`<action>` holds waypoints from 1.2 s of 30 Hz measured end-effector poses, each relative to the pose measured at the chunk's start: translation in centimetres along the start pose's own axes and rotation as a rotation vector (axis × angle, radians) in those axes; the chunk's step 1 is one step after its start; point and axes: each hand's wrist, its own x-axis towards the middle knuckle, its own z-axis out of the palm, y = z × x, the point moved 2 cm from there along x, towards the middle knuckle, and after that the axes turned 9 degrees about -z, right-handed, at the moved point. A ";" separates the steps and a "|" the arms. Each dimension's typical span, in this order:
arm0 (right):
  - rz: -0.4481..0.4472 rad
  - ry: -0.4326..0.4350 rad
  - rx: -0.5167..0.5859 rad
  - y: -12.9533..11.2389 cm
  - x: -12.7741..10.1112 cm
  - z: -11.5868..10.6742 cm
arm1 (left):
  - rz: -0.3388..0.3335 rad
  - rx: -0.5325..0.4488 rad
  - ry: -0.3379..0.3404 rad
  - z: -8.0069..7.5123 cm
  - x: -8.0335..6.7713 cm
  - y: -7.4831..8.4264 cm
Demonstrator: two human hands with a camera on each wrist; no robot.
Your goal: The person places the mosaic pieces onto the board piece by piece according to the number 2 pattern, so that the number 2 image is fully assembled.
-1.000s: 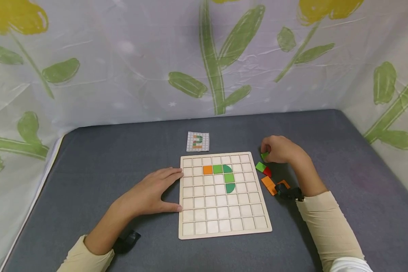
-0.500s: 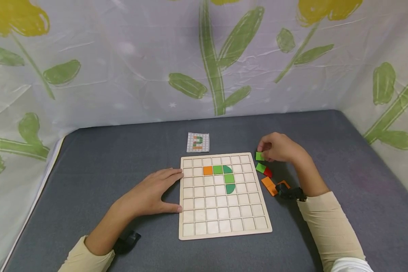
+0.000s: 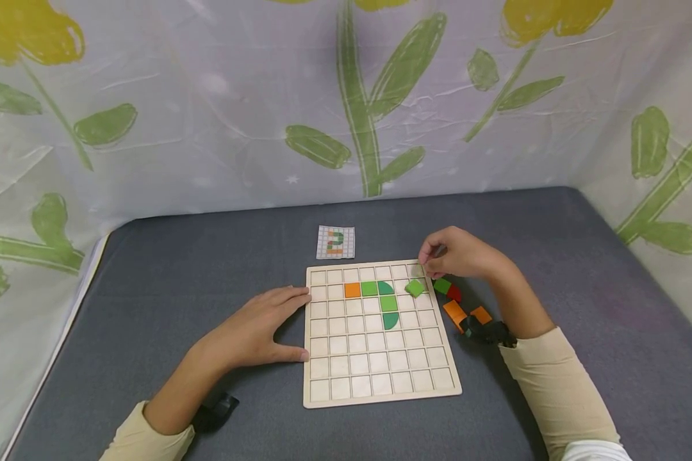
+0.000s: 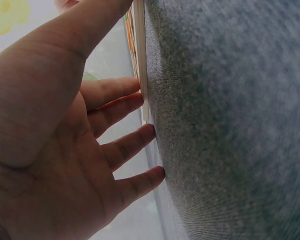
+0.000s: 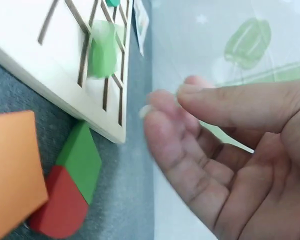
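A wooden grid board [image 3: 346, 365] lies on the table, with an orange square tile [image 3: 352, 290], green square tiles [image 3: 369, 289] and dark green quarter-round tiles [image 3: 390, 321] set in its cells. Askew near its right edge is a loose green square tile [image 3: 415, 288], blurred in the right wrist view. Just beyond it hovers my right hand [image 3: 458, 253], fingers loosely bent, thumb and fingertips apart with nothing between them [image 5: 230, 145]. My left hand [image 3: 259, 323] is spread at the board's left edge, and its fingertips and thumb touch the wood.
Right of the board lie a green tile [image 3: 441, 285], a red rounded tile [image 3: 453, 292] and orange tiles [image 3: 455, 313], partly beside the wrist camera [image 3: 487, 331]. A small pattern card [image 3: 336, 242] sits behind the board. A flowered curtain [image 3: 219, 128] borders the table.
My right hand first held a green square tile right of the board, then moved left and let it go. The tile is now on the board. My left hand stayed in place.
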 end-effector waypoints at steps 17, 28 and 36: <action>-0.116 -0.222 -0.225 -1.1 0.7 2.9 | 0.005 0.003 0.006 -0.1 0.0 0.0; -0.166 -0.181 -0.140 -1.4 0.9 2.7 | 0.004 0.012 0.012 0.0 0.1 0.0; -0.101 -0.194 0.031 -2.0 1.2 3.5 | 0.000 -0.002 0.001 0.0 0.0 -0.1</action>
